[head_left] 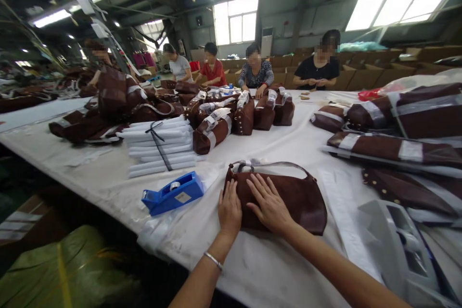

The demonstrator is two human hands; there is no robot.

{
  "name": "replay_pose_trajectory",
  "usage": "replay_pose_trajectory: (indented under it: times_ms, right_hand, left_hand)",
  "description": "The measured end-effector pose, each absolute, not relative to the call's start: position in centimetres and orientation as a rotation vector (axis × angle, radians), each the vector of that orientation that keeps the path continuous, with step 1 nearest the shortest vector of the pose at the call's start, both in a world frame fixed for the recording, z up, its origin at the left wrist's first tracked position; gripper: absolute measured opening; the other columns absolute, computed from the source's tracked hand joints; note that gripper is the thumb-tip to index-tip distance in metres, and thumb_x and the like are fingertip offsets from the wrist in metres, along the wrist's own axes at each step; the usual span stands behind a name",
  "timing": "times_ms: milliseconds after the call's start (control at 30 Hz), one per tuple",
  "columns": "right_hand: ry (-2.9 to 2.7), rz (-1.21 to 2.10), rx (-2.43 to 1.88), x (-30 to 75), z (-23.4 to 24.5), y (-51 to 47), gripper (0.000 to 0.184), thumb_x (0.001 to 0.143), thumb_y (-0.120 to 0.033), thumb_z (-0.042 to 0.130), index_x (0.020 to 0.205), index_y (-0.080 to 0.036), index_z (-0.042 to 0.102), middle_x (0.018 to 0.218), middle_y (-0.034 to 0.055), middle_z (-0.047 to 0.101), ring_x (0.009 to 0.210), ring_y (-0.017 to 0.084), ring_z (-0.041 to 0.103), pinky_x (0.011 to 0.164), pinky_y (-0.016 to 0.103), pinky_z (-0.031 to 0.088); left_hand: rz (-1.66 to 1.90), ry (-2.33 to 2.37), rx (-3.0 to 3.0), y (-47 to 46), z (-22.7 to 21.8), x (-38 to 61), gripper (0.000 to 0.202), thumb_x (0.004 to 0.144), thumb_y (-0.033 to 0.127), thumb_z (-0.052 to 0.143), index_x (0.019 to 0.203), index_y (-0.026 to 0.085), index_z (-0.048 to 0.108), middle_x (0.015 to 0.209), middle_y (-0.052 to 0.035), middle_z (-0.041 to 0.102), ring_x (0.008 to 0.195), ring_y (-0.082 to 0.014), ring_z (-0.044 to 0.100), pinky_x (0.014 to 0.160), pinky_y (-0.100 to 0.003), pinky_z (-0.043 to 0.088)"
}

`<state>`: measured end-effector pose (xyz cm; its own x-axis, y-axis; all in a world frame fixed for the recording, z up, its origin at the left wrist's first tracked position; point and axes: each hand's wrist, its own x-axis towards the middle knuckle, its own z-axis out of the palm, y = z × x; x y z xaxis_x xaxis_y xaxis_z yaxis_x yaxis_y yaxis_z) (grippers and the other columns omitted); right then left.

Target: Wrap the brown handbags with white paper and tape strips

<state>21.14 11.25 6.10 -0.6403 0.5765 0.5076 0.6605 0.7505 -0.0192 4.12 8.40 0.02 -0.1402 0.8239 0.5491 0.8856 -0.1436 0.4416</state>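
Note:
A dark brown handbag (pixel 303 202) lies flat on the white-covered table in front of me, its strap (pixel 288 166) looped out on the far side. My left hand (pixel 230 207) rests on the bag's left end, fingers stretched out and close together. Just right of it, my right hand (pixel 269 199) lies flat on the bag with its fingers spread. Neither hand grips anything. To the left of the bag sits a blue tape dispenser (pixel 175 193). A strip of white wrapping material (pixel 339 211) lies along the bag's right side.
Wrapped rolls (pixel 159 147) are stacked at left, beside several standing brown bags (pixel 245 115). More bags in plastic (pixel 397 149) pile up on the right, near a grey tape dispenser (pixel 397 245). Co-workers sit across the table (pixel 281 142). A green sack (pixel 72 269) is below its edge.

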Motion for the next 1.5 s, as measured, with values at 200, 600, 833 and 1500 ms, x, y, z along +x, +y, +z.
replay_pose_trajectory:
  times_ms: [200,600,833,1500]
  right_hand:
    - [-2.478,-0.223,-0.841,18.8,4.3,11.3,0.067,0.095,-0.021,0.047,0.157,-0.012,0.022,0.161,0.0130,0.029,0.151,0.027,0.021,0.122,0.050,0.026]
    - [-1.917,0.034,-1.542,32.9,3.9,9.0,0.059,0.096,-0.039,0.054,0.149,-0.018,0.042,0.159,0.0149,0.035,0.148,0.034,0.028,0.117,0.059,0.032]
    - [-1.328,0.886,-1.692,36.3,3.4,9.0,0.079,0.083,-0.062,0.064,0.147,-0.020,0.044,0.145,0.0138,0.055,0.131,0.034,0.054,0.111,0.057,0.042]
    - [-1.874,-0.108,-1.355,21.0,25.4,3.7,0.046,0.069,-0.029,0.072,0.113,-0.024,0.060,0.103,0.0066,0.069,0.087,0.025,0.063,0.074,0.037,0.053]
  left_hand:
    - [-1.115,-2.015,-2.048,8.3,0.1,4.0,0.055,0.096,0.009,0.034,0.150,0.018,0.038,0.153,-0.0113,0.045,0.146,-0.0223,0.036,0.117,-0.049,0.035]
    - [-1.188,-1.969,-2.029,8.6,0.3,3.9,0.053,0.099,0.013,0.032,0.151,0.020,0.036,0.150,-0.0147,0.048,0.142,-0.0278,0.041,0.111,-0.055,0.040]
    - [-1.238,-1.918,-2.014,8.7,0.2,3.8,0.051,0.099,0.013,0.032,0.149,0.020,0.039,0.149,-0.0140,0.050,0.142,-0.0275,0.042,0.109,-0.051,0.044]
    - [-2.358,-2.133,-2.567,5.7,5.5,11.6,0.059,0.106,0.048,0.009,0.149,0.027,0.043,0.133,-0.0057,0.065,0.126,-0.0220,0.059,0.103,-0.040,0.052]
